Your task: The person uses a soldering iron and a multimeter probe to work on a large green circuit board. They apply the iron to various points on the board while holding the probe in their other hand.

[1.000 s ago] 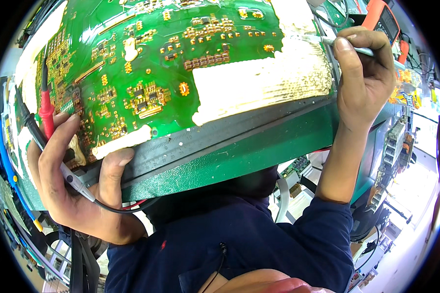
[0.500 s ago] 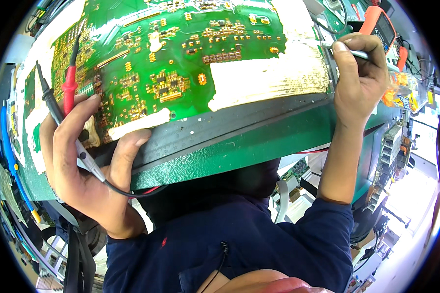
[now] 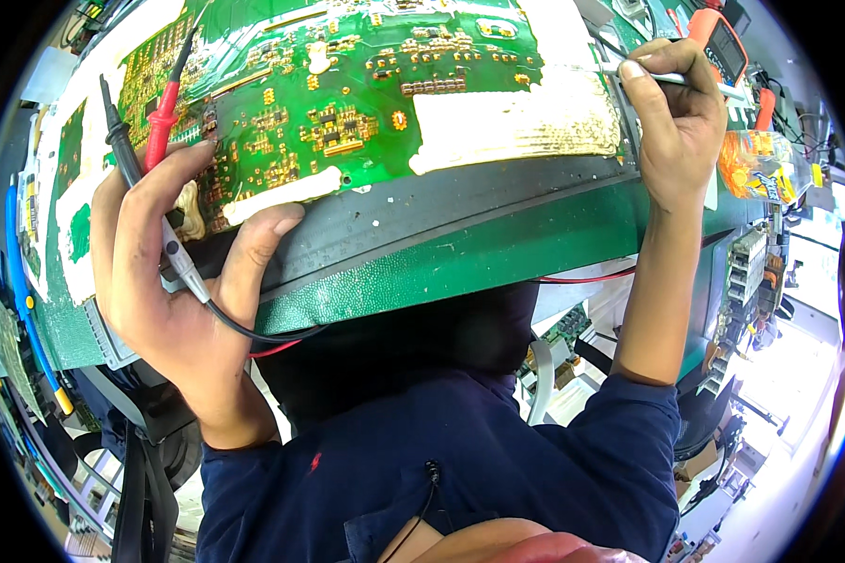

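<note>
A black test probe [image 3: 119, 141] and a red test probe [image 3: 162, 120] are held together in my left hand [image 3: 141, 305], fingers curled round them and tips pointing up over the board. The thumb lies near the board's front edge. Pinched in my right hand [image 3: 676, 141] is a thin, pale, pen-like tool [image 3: 734, 93]; its end reaches the right edge of the board, and its exact tip is hard to make out. Between the hands lies a large green circuit board [image 3: 380, 164] with many small parts and thick cream-coloured coating patches [image 3: 507, 127].
Under the board is a dark grey base [image 3: 347, 235] on a green mat [image 3: 422, 263]. At the upper right stand an orange-edged multimeter [image 3: 723, 52] and a clear bag with orange contents [image 3: 760, 169]. A blue rod with a yellow end [image 3: 23, 291] lies at left.
The board's left part and my left hand with the probes sit a little further right and higher in view. My right hand has shifted slightly left and up, still gripping the tool.
</note>
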{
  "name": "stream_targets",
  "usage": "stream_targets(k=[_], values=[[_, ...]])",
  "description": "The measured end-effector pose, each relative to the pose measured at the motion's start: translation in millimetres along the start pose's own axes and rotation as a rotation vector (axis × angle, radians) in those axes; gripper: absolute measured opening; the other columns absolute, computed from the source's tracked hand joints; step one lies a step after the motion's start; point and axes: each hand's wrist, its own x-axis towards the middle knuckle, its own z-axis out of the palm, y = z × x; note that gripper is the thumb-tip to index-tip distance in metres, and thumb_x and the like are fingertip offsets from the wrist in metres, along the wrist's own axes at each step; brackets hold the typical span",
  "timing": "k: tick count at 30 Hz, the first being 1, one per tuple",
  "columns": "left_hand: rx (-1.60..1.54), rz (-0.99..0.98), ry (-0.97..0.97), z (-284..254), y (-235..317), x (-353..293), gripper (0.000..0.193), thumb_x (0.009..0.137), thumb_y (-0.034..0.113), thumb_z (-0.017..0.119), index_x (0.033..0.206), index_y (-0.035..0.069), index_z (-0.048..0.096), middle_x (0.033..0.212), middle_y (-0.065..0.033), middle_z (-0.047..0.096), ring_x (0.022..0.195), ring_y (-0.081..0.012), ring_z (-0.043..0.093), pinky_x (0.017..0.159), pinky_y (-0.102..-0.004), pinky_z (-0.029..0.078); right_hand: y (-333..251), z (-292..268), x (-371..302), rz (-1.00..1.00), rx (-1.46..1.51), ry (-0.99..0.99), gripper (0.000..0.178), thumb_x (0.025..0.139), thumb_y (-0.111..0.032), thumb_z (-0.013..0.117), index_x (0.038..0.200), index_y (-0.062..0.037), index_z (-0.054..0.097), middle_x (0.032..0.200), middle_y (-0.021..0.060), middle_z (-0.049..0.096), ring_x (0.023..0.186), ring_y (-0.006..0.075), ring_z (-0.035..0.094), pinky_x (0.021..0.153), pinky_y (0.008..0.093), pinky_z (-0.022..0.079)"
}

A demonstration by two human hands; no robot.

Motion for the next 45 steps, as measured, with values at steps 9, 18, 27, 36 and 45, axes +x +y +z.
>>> stream_targets(k=[9, 18, 27, 36, 45], values=[[-0.03, -0.026, 0.003, -0.6, 0.9, -0.2, 0.046, 0.07, 0.013, 0.087, 0.109, -0.002, 0.068, 0.109, -0.0137, 0.066, 0.105, -0.0249, 0.064, 0.095, -0.0334, 0.047, 7.9, 5.5, -4.0, 0.019, 0.2, -0.027, 0.012, 0.093, 0.004, 0.062, 0.097, -0.0022, 0.053, 0.098, 0.0085, 0.063, 0.082, 0.0085, 0.055, 0.076, 0.0223, 0.044], [-0.028, -0.005, 0.005, 0.0, -0.4, -0.2, 0.047, 0.07, 0.014, 0.087, 0.11, -0.002, 0.068, 0.109, -0.0141, 0.065, 0.104, -0.0255, 0.064, 0.096, -0.034, 0.047, 8.0, 5.1, -5.5, 0.037, 0.238, -0.035, 0.014, 0.093, 0.004, 0.063, 0.101, -0.0018, 0.053, 0.1, 0.0094, 0.063, 0.084, 0.0088, 0.056, 0.077, 0.0221, 0.044], [0.002, -0.043, -0.018, -1.4, 3.1, -0.2, 0.047, 0.071, 0.017, 0.086, 0.11, -0.002, 0.068, 0.108, -0.0141, 0.066, 0.105, -0.0264, 0.063, 0.096, -0.0347, 0.046, 4.8, 5.7, -9.6, 0.047, 0.239, -0.024, 0.014, 0.092, 0.005, 0.064, 0.101, -0.0014, 0.055, 0.099, 0.0098, 0.065, 0.084, 0.0096, 0.058, 0.076, 0.0223, 0.046], [-0.002, -0.027, 0.002, -0.2, 5.1, -0.1, 0.048, 0.071, 0.016, 0.086, 0.111, -0.002, 0.068, 0.108, -0.014, 0.066, 0.104, -0.0264, 0.063, 0.097, -0.0348, 0.047, 2.5, 6.2, -10.6, -0.008, 0.131, 0.033, 0.013, 0.091, 0.006, 0.065, 0.1, -0.0003, 0.056, 0.098, 0.0098, 0.065, 0.084, 0.0105, 0.06, 0.077, 0.0223, 0.047], [-0.011, -0.037, -0.024, -0.9, 5.3, -0.7, 0.048, 0.074, 0.015, 0.085, 0.114, -0.003, 0.067, 0.112, -0.0149, 0.064, 0.11, -0.0268, 0.063, 0.099, -0.0358, 0.046, 1.6, 5.1, -15.4, 0.112, 0.095, 0.082, 0.017, 0.092, -0.001, 0.068, 0.106, 0.0005, 0.059, 0.097, 0.0093, 0.068, 0.084, 0.0102, 0.063, 0.079, 0.0217, 0.048]])
